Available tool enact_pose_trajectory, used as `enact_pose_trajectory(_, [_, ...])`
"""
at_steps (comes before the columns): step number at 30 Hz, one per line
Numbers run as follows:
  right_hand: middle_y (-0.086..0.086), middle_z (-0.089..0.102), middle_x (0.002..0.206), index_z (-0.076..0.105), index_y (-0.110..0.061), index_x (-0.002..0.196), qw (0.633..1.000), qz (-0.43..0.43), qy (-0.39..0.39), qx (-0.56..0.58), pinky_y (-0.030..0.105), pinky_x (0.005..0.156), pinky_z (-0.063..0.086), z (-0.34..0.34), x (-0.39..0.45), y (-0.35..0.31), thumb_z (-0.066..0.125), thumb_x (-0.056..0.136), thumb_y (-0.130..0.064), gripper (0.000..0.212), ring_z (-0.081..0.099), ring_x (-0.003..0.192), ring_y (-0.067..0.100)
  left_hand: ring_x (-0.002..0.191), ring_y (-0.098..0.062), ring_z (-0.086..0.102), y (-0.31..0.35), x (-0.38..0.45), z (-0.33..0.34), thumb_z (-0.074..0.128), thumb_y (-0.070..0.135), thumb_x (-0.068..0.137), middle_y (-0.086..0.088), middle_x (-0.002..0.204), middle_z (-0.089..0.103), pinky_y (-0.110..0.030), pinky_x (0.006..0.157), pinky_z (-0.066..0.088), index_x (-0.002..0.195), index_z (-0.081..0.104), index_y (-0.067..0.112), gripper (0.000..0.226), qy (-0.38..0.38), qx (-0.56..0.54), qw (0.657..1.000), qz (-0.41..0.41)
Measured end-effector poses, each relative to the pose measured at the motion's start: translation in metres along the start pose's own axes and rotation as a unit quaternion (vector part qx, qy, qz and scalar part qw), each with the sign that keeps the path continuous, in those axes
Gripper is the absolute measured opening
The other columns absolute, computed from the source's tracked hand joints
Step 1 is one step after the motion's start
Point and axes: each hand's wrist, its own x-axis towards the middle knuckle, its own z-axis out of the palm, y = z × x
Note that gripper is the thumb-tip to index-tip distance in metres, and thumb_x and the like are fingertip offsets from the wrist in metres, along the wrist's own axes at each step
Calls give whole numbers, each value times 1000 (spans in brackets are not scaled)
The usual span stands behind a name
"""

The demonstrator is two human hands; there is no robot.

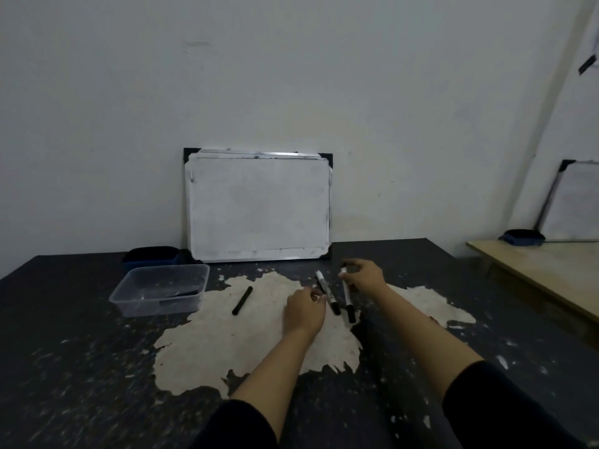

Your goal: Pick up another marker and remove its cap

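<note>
Between both hands, two markers cross: the left hand (304, 311) pinches one marker (328, 292), the right hand (364, 276) apparently pinches the other marker (347, 296), lifting them for use.

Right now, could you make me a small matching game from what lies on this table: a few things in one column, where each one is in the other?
Things:
1. whiteboard
2. clear plastic tub
3. loose black marker
4. marker with a white end

Places:
A. lying alone on the pale worn patch, left of both hands
B. held in the right hand
C. leaning against the wall at the back of the table
D. on the table's left part, in front of a dark blue tray

Pairs: 1-C, 2-D, 3-A, 4-B
</note>
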Motion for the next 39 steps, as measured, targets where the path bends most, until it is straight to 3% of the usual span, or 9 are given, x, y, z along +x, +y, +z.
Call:
enact_pose_trajectory(6, [15, 67, 126, 67, -12, 125, 999, -2, -7, -49, 35, 95, 55, 3, 17, 14, 78, 83, -18, 44, 66, 108, 27, 101, -20, 55, 4, 11, 24, 50, 61, 86, 1, 103, 68, -35, 89, 43, 100, 69, 28, 41, 94, 98, 989, -52])
enact_pose_trajectory(11, [13, 66, 129, 67, -12, 126, 998, 0, -6, -63, 32, 97, 50, 9, 29, 25, 81, 79, -24, 50, 61, 117, 27, 106, -20, 54, 5, 15, 31, 51, 81, 68, 4, 105, 66, -37, 94, 41, 98, 68, 31, 60, 97, 155, 981, -58])
enact_pose_trajectory(15, [13, 66, 126, 67, -10, 124, 997, 9, 14, -72, 32, 96, 48, 12, 32, 28, 80, 80, -28, 49, 61, 117, 27, 108, -20, 53, 6, 15, 31, 57, 77, 65, 4, 107, 64, -37, 94, 40, 99, 66, 31, 58, 93, 171, 979, -56])
enact_pose_trajectory(22, [13, 71, 114, 70, -8, 114, 997, -23, 50, -48, 29, 87, 52, 2, 16, 15, 72, 88, -23, 30, 65, 103, 24, 96, -20, 62, 7, 9, 22, 64, 45, 81, 3, 95, 75, -34, 86, 49, 100, 77, 24, 30, 120, 57, 989, -58])
enact_pose_trajectory(24, [12, 72, 111, 72, -7, 111, 997, -32, 50, -44, 26, 83, 49, 0, 8, 10, 70, 90, -25, 28, 66, 102, 23, 85, -15, 65, 5, 5, 16, 67, 40, 82, 3, 94, 76, -29, 75, 53, 101, 77, 22, 28, 117, -7, 991, -65])
enact_pose_trajectory(28, [11, 73, 106, 74, -3, 108, 999, -30, 13, -26, 27, 81, 48, 11, -5, -5, 64, 91, -42, 43, 64, 92, 19, 66, 3, 54, 3, -5, 0, 68, 43, 82, 18, 77, 62, -15, 54, 39, 100, 76, 24, 27, 120, -121, 983, -72])
enact_pose_trajectory(31, [10, 74, 98, 75, -5, 99, 999, -30, -21, 20, 27, 78, 50, 27, -15, -20, 63, 90, -48, 45, 67, 90, 21, 72, -2, 60, -3, -11, -13, 73, 39, 81, 10, 84, 65, -18, 61, 49, 102, 76, 20, 29, 102, -174, 979, -34])
enact_pose_trajectory(35, [7, 72, 95, 73, -4, 107, 996, -47, -19, 76, 14, 56, 45, 44, -25, -37, 69, 89, -35, 36, 64, 79, 13, 83, -13, 66, -13, -15, -42, 74, 36, 81, 0, 94, 72, -27, 74, 57, 102, 75, 16, 29, 95, -202, 975, 13])
enact_pose_trajectory(39, [7, 63, 71, 65, 3, 117, 961, 12, -102, 255, 26, 53, 48, 54, -38, -59, 65, 93, -22, 35, 58, 57, 17, 89, -16, 62, -18, -10, -80, 62, 33, 92, -7, 100, 72, -26, 76, 50, 106, 72, 8, 31, 90, -255, 963, 11])
